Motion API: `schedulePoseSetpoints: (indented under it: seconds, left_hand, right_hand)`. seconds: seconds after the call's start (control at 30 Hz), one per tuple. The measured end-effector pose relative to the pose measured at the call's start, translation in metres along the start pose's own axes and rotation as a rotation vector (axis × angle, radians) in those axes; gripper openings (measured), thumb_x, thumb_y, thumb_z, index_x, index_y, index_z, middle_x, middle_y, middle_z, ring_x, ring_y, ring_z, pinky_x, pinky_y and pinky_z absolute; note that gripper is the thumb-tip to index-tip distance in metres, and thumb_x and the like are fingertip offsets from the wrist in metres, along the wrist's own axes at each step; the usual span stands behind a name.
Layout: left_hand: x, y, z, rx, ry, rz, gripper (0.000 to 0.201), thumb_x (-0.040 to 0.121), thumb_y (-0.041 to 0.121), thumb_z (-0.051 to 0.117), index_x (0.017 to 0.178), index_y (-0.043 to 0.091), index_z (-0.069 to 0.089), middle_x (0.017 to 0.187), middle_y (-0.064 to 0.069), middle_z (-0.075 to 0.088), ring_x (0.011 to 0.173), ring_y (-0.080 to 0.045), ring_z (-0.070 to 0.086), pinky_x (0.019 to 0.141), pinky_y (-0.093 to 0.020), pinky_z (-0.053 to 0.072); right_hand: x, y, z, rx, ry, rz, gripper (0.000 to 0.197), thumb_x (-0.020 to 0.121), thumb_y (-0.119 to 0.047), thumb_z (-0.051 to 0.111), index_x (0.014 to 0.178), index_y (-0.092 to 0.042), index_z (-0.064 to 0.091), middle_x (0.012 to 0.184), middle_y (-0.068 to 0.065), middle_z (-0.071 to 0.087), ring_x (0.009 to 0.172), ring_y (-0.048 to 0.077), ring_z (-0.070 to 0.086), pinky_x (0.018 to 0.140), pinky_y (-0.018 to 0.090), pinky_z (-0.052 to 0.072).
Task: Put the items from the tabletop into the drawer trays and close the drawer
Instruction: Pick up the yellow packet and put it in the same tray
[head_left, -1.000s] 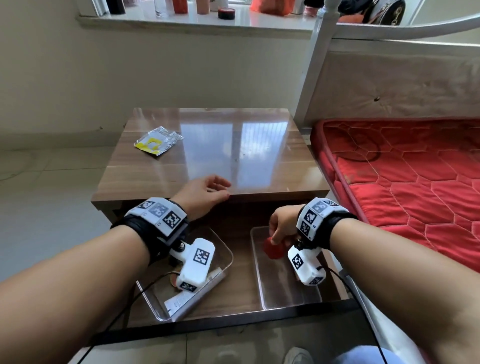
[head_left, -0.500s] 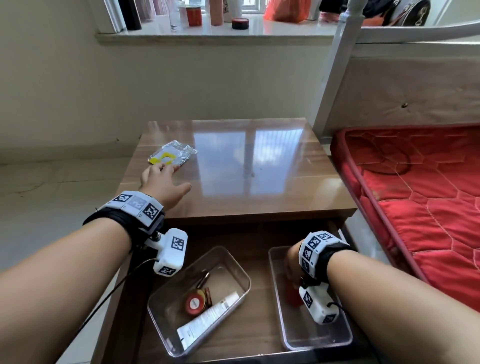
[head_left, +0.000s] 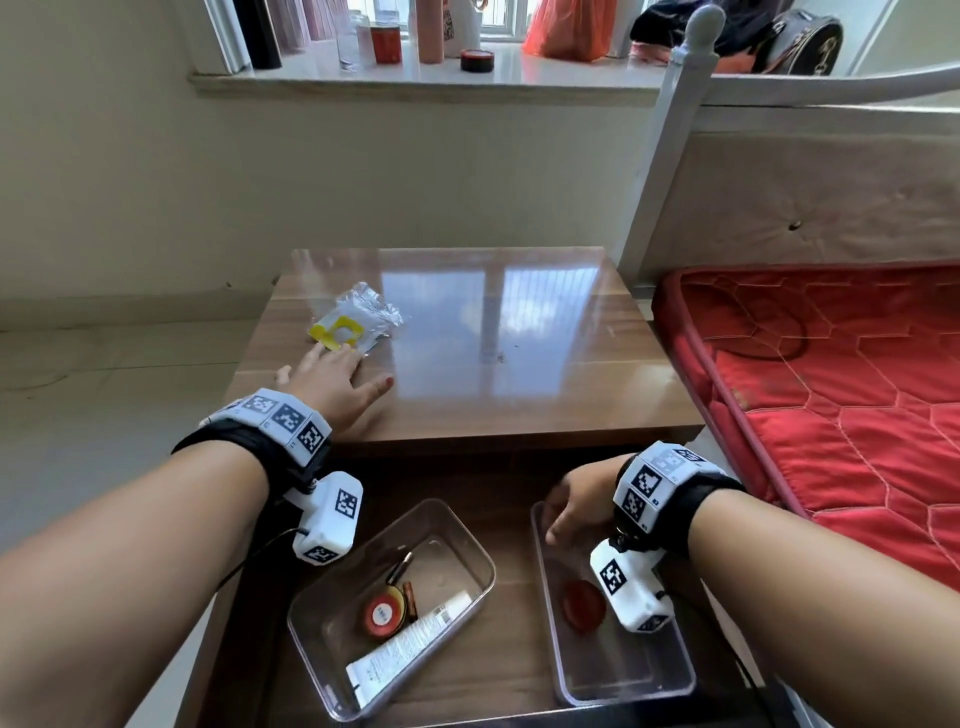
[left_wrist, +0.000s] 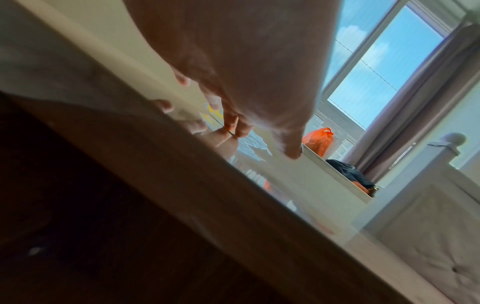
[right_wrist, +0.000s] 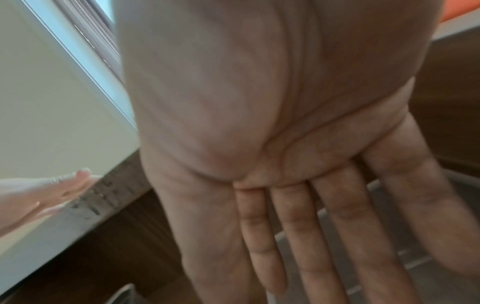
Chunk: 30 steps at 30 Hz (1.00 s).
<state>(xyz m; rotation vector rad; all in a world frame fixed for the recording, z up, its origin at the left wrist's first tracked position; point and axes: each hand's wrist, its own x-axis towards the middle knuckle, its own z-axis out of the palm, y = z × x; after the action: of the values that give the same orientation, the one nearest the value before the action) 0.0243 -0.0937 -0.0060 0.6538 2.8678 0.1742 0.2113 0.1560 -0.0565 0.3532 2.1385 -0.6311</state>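
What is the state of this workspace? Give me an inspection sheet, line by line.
Surface: glossy tabletop; drawer open below.
Job's things: packet on the tabletop; left tray holds a tin, tube and small items; right tray holds a red disc.
Clutter: nothing seen on the tabletop.
Hands: left hand flat, fingers at the packet's edge; right hand open over the right tray, empty.
Cables: black wire from the left wrist camera.
Surroundings: red mattress, windowsill with bottles.

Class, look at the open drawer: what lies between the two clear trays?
Nothing: in the head view only a bare strip of the drawer's wooden floor separates the left tray from the right tray.
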Motion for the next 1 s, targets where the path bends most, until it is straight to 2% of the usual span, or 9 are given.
schedulePoseSetpoints:
  seconds: [0.1,0.2,0.27,0.37,0.53,0.63,0.8,0.9,1.0]
  left_hand:
    - [-0.017,0.007,0.001,-0.016,0.043,0.12,0.064,0.083,0.065,0.045,0.133,0.024,0.048,0.144,0.0,0.045,0.138,-0.019,0.034,0.113,-0.052,0.025]
    - [-0.038,0.018,0.007,-0.022,0.054,0.23,0.08,0.073,0.069,0.057,0.137,0.023,0.044,0.143,-0.003,0.044,0.136,-0.022,0.039,0.114,-0.043,0.026]
    - [-0.049,0.024,0.012,-0.013,0.059,0.269,0.094,0.068,0.067,0.065,0.145,0.022,0.035,0.149,-0.002,0.038,0.137,-0.024,0.038,0.115,-0.038,0.025]
    - [-0.059,0.03,0.017,0.006,0.093,0.307,0.096,0.067,0.057,0.073,0.147,0.021,0.033,0.146,-0.003,0.042,0.131,-0.026,0.046,0.111,-0.034,0.032]
    - [-0.077,0.032,0.021,-0.011,0.217,0.377,0.05,0.074,0.026,0.075,0.122,0.023,0.065,0.11,-0.01,0.065,0.094,-0.035,0.066,0.084,-0.039,0.052]
    - [-0.085,0.034,0.019,-0.077,0.298,0.426,0.03,0.072,0.025,0.065,0.101,0.025,0.075,0.081,-0.01,0.065,0.063,-0.036,0.066,0.062,-0.039,0.056]
    - [-0.1,0.051,0.014,-0.348,0.288,0.423,0.027,0.084,0.037,0.059,0.102,0.027,0.076,0.09,0.0,0.063,0.073,-0.021,0.063,0.071,-0.03,0.052]
    - [-0.105,0.065,0.011,-0.558,0.23,0.4,0.021,0.087,0.034,0.062,0.1,0.023,0.075,0.09,0.0,0.063,0.079,-0.019,0.062,0.076,-0.031,0.05]
    - [-0.109,0.078,0.013,-0.694,0.126,0.379,0.01,0.088,0.022,0.063,0.094,0.021,0.071,0.088,-0.003,0.071,0.076,-0.021,0.064,0.077,-0.032,0.053]
  right_hand:
    - [-0.009,-0.003,-0.001,0.066,0.042,-0.054,0.014,0.087,-0.022,0.068,0.099,-0.018,0.07,0.064,-0.009,0.065,0.046,-0.003,0.06,0.046,0.013,0.049]
    - [-0.017,-0.007,-0.001,0.119,0.134,-0.082,0.014,0.087,-0.019,0.067,0.102,-0.018,0.067,0.061,-0.009,0.061,0.039,-0.002,0.055,0.039,0.014,0.043]
    - [-0.02,-0.008,-0.001,0.157,0.192,-0.094,0.021,0.087,-0.016,0.066,0.108,-0.016,0.065,0.061,-0.005,0.062,0.04,0.0,0.056,0.046,0.018,0.045]
    - [-0.028,-0.009,-0.001,0.207,0.238,-0.116,0.016,0.085,-0.015,0.068,0.097,-0.024,0.064,0.073,0.002,0.068,0.067,0.015,0.065,0.066,0.029,0.05]
    - [-0.047,-0.011,-0.004,0.239,0.326,-0.182,0.016,0.084,-0.012,0.069,0.079,-0.025,0.061,0.069,-0.008,0.065,0.057,0.001,0.061,0.057,0.017,0.044]
    - [-0.056,-0.01,-0.003,0.285,0.384,-0.223,0.018,0.083,-0.018,0.071,0.072,-0.022,0.057,0.069,-0.004,0.067,0.058,0.003,0.06,0.057,0.018,0.041]
    - [-0.065,-0.012,-0.007,0.426,0.495,-0.294,0.019,0.083,-0.027,0.073,0.092,-0.022,0.057,0.094,0.003,0.071,0.084,0.016,0.068,0.066,0.022,0.045]
    - [-0.069,-0.01,-0.011,0.45,0.572,-0.326,0.045,0.079,-0.034,0.076,0.116,-0.027,0.053,0.11,-0.001,0.067,0.098,0.016,0.064,0.083,0.031,0.05]
    - [-0.075,-0.013,-0.01,0.5,0.597,-0.385,0.046,0.079,-0.026,0.076,0.119,-0.024,0.053,0.109,0.002,0.063,0.096,0.016,0.062,0.087,0.03,0.048]
